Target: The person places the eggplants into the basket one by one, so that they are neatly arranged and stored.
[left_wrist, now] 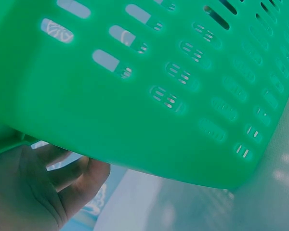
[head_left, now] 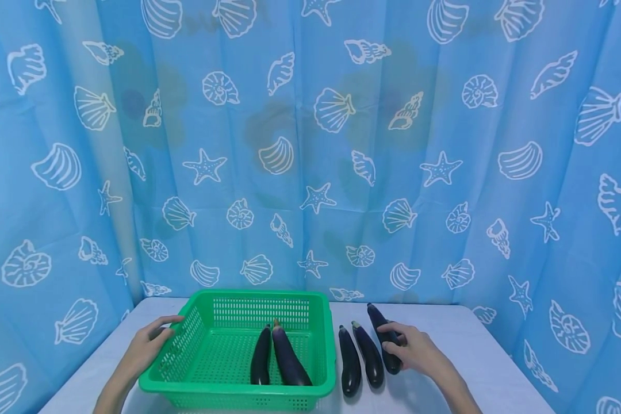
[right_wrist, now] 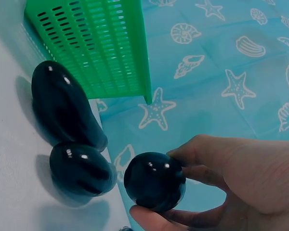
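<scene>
My right hand [head_left: 411, 347] grips a dark purple eggplant [head_left: 381, 330], thumb on one side and fingers on the other. In the right wrist view its round, glossy end [right_wrist: 154, 182] faces the camera. Two more eggplants lie just left of it: one [head_left: 368, 355] close by, another [head_left: 349, 362] nearer the basket. At the left rim of the green plastic basket [head_left: 238, 390] is my left hand [head_left: 146, 343], its fingertips touching the rim with loosely bent fingers. Inside the basket, towards its right front, lie an eggplant [head_left: 261, 356] and a thicker eggplant [head_left: 291, 359].
A white cloth [head_left: 476, 333] covers the table. Behind and at both sides hangs a blue curtain [head_left: 310, 149] with white shell and starfish prints. The basket's slotted wall [left_wrist: 135, 125] fills most of the left wrist view.
</scene>
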The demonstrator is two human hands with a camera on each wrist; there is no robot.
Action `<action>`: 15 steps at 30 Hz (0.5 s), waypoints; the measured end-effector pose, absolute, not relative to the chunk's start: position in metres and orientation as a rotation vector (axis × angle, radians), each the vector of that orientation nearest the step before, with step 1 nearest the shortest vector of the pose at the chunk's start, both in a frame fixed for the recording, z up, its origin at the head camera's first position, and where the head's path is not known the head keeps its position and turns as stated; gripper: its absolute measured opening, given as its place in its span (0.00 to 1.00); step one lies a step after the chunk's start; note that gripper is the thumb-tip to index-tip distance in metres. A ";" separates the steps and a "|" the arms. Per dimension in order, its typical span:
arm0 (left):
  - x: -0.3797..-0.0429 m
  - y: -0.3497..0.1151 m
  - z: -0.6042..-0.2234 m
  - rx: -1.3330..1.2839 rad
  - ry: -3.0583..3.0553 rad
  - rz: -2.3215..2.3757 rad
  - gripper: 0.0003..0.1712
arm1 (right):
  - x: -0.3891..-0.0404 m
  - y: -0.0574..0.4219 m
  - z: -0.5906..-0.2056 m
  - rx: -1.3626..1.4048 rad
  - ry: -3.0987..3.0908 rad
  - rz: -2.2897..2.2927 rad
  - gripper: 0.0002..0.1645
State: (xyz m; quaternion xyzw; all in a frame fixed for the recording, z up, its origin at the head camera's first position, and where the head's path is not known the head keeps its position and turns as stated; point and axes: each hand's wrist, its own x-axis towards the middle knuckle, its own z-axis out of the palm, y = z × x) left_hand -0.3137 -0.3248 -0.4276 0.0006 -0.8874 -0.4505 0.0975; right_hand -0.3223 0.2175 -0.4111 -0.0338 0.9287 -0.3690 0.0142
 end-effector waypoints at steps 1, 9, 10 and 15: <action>-0.314 -0.325 -0.428 0.002 -2.628 -1.331 0.24 | -0.321 0.217 -0.410 -0.110 2.891 -1.155 0.22; -0.314 -0.326 -0.430 -0.009 -2.627 -1.330 0.25 | -0.316 0.211 -0.406 -0.135 2.896 -1.180 0.21; -0.314 -0.326 -0.430 -0.016 -2.627 -1.330 0.26 | -0.316 0.210 -0.405 -0.133 2.896 -1.180 0.21; -0.314 -0.326 -0.429 -0.022 -2.631 -1.323 0.27 | -0.314 0.205 -0.402 -0.117 2.899 -1.168 0.22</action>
